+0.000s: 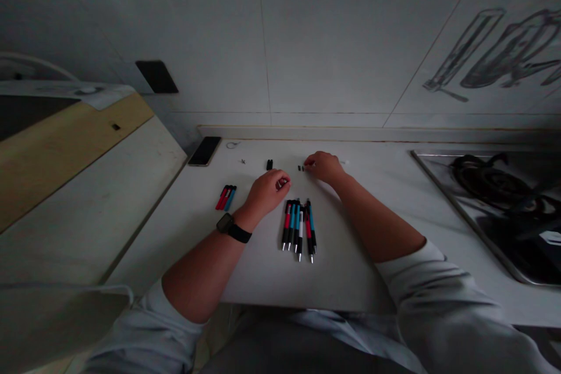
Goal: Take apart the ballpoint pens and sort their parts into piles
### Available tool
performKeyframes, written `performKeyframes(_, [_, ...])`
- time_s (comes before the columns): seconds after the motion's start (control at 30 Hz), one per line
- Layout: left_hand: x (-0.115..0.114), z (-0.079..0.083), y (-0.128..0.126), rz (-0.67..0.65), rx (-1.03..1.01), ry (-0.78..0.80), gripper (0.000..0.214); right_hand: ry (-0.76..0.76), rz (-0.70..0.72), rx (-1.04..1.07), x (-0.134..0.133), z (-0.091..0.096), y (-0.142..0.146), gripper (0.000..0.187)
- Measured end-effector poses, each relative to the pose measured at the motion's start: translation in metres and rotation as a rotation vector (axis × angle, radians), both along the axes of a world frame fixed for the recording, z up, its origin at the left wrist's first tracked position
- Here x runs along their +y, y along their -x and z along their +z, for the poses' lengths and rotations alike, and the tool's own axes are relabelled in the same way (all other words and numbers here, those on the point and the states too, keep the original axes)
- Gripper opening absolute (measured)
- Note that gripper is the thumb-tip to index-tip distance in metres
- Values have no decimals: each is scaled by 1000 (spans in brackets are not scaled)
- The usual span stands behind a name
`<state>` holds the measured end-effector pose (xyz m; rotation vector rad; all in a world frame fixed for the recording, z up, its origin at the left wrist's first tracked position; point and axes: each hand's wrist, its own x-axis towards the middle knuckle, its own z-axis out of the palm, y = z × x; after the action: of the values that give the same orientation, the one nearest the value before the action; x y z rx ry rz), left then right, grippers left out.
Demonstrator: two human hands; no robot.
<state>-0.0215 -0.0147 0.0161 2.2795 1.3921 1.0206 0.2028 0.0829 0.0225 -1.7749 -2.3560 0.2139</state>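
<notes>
My left hand [266,188] is closed above the white counter, its fingers curled together; a small pale bit seems to show at the fingertips, too small to name. Farther right, my right hand [325,167] reaches down to the counter with fingers pinched beside small black pieces [300,168]; what it grips, if anything, is hidden. Several click pens [291,225] in red, blue, white and black lie in a row nearer to me, silver tips towards me. Two short black pieces [269,164] rest behind my left hand. Red and blue pen barrels [225,197] lie left of it.
A phone [205,151] lies at the counter's back left, near a thin loop [232,144] and tiny metal bits [243,161]. A gas stove [504,204] is set in on the right. A large pale cabinet-like box [96,187] borders the left side.
</notes>
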Motion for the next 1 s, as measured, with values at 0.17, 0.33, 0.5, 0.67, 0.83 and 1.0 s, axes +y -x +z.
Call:
performKeyframes(0.17, [1,-1,1,6,5,-1,4,14,15,-11,-4,-1,-1,28])
performKeyframes(0.33, [2,-2,2,7,13,10,4,-30,20,-13,-6,-4,3,25])
performKeyframes(0.5, [2,-1,3,2,18,10,4,-56,27,-2,-6,-4,4,21])
performKeyframes(0.67, [2,-1,3,0,22,-1,5,-54,58,-2,-7,-4,4,20])
performKeyframes(0.83, [1,1,4,4,34,4,4,-42,64,4,-8,-3,5,21])
performKeyframes(1.0, [1,2,4,5,44,-2,4,-21,63,-9,-8,-2,4,21])
